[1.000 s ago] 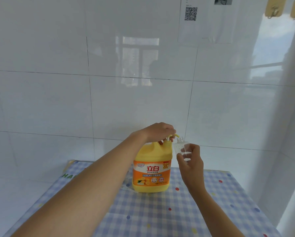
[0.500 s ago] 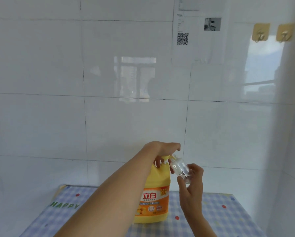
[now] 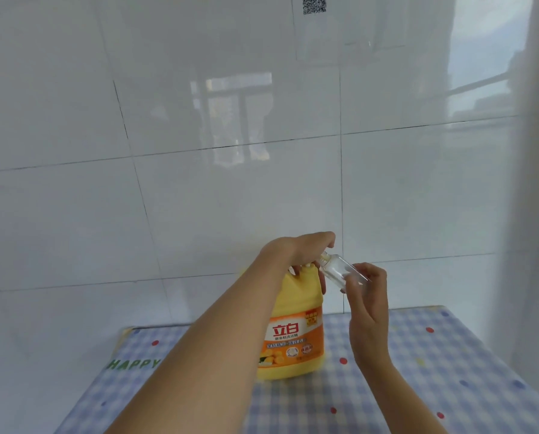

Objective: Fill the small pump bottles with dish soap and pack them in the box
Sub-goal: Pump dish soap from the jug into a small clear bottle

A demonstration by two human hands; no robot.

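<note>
Pressing the soap jug's (image 3: 293, 333) pump, left hand (image 3: 299, 250) apparently clamped there, right hand (image 3: 366, 296) gripping a tilted clear bottle (image 3: 340, 272); misaligned, soap could spill.

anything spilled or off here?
No spill visible. The small clear bottle in the right hand is tilted, its neck at the yellow jug's top, where the left hand rests. No box in view.
</note>
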